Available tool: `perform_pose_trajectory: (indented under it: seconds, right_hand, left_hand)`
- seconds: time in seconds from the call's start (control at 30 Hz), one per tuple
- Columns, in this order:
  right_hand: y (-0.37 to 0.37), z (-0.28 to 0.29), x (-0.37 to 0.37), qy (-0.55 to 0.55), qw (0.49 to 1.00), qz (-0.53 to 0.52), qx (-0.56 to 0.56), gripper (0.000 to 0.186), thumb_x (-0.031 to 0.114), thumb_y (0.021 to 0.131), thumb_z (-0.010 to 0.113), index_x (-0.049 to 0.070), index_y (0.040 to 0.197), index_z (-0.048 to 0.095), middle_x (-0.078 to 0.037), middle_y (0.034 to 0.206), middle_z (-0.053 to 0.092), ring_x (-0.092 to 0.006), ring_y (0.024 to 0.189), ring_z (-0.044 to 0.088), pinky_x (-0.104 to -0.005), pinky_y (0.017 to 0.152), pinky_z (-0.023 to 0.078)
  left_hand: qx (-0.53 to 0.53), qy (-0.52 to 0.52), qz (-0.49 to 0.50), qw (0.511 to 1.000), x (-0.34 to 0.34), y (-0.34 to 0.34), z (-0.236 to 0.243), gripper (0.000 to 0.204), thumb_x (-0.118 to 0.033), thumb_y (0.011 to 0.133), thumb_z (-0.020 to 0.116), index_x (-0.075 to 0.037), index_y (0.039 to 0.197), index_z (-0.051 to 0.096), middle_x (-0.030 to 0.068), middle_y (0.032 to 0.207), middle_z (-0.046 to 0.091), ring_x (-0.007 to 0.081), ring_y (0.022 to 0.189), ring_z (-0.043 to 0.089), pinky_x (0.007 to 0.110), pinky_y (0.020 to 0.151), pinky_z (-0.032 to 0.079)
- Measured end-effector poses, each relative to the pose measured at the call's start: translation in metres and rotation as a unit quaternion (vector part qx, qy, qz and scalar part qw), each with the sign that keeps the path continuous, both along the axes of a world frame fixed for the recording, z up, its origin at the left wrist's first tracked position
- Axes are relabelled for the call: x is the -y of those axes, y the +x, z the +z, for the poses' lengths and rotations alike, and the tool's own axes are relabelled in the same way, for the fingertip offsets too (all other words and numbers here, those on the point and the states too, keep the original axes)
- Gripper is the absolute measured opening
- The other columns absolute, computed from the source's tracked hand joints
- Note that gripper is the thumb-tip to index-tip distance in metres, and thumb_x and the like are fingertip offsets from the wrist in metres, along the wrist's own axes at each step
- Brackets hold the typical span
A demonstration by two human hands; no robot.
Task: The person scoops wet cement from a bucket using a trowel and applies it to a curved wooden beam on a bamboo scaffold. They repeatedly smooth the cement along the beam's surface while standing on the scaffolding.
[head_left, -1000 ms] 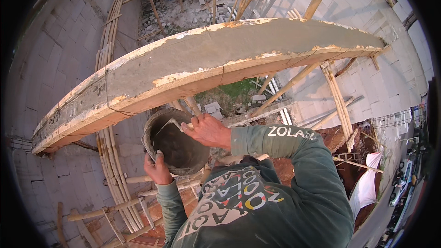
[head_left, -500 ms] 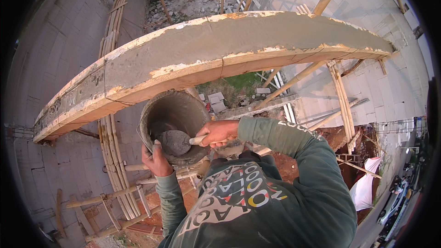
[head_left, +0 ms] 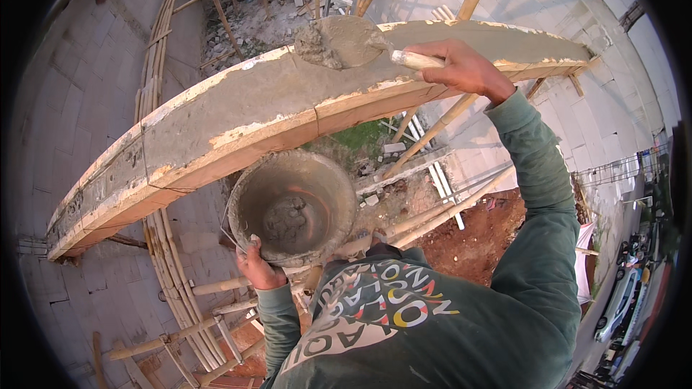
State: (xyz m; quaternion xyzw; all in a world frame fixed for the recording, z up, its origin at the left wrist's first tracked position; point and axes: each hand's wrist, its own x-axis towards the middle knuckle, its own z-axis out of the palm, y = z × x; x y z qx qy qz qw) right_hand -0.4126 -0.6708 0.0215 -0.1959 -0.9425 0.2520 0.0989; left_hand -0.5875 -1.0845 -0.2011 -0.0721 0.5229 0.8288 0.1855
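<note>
My right hand (head_left: 450, 65) is wrapped round the pale wooden handle of a trowel (head_left: 364, 47). The round metal blade, carrying a lump of wet grey mortar (head_left: 321, 49), is over the top of a long formwork beam (head_left: 191, 124) filled with grey cement between wooden sides. Below the beam, my left hand (head_left: 256, 263) grips the near-left rim of a mortar-crusted bucket (head_left: 337, 187), beside its thin wire handle. Some grey mortar (head_left: 287, 220) lies in the bottom of the bucket.
Bamboo poles (head_left: 461, 112) and bundled scaffold bamboo (head_left: 173, 274) stand around and below the beam. Pale block walls (head_left: 79, 115) enclose rubble (head_left: 288, 14) far below. A red earth patch (head_left: 479, 230), white sheet (head_left: 584, 263) and parked car (head_left: 616, 302) are below at right.
My right hand has lifted the trowel out of the bucket and up over the beam with mortar on its blade. My left hand still holds the bucket, whose interior shows more now.
</note>
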Motion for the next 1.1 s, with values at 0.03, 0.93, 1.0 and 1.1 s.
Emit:
perform_pose_trajectory:
  seconds: [0.03,0.93,1.0,1.1]
  right_hand:
    - [0.005,-0.002,-0.006,0.136,0.990,-0.011,-0.018,0.047,0.020,0.083,0.062,0.010,0.128,0.058,-0.012,0.074,0.065,-0.0267,0.064,0.063,-0.0393,0.061,0.050]
    - [0.044,-0.040,-0.027,0.218,0.898,-0.372,0.090,0.028,0.029,0.086,0.059,0.004,0.088,0.069,-0.021,0.087,0.067,-0.0386,0.084,0.066,-0.0483,0.073,0.052]
    - [0.019,-0.037,-0.012,0.112,0.922,-0.356,0.099,0.029,0.030,0.087,0.058,0.003,0.091,0.069,-0.022,0.091,0.068,-0.0390,0.087,0.065,-0.0485,0.075,0.052]
    - [-0.023,-0.043,0.034,0.097,0.963,-0.245,0.050,0.027,0.027,0.085,0.059,0.003,0.089,0.071,-0.022,0.092,0.068,-0.0402,0.088,0.065,-0.0475,0.076,0.051]
  left_hand:
    - [-0.029,-0.003,-0.014,0.999,-0.001,0.001,-0.002,0.027,-0.002,0.082,0.053,0.001,0.109,0.057,0.0070,0.101,0.062,0.0163,0.089,0.059,0.032,0.082,0.049]
    - [-0.061,-0.063,-0.072,0.994,0.036,-0.017,-0.031,0.040,-0.002,0.079,0.053,0.003,0.118,0.054,0.0110,0.109,0.062,0.0204,0.094,0.061,0.034,0.084,0.049]
    - [-0.070,-0.075,-0.083,0.991,0.033,-0.018,-0.031,0.038,-0.002,0.079,0.054,0.003,0.117,0.054,0.0109,0.108,0.062,0.0203,0.092,0.061,0.034,0.084,0.050]
    - [-0.068,-0.074,-0.104,0.990,0.025,-0.018,-0.028,0.036,-0.003,0.079,0.055,0.004,0.115,0.055,0.0107,0.106,0.062,0.0201,0.091,0.061,0.035,0.083,0.050]
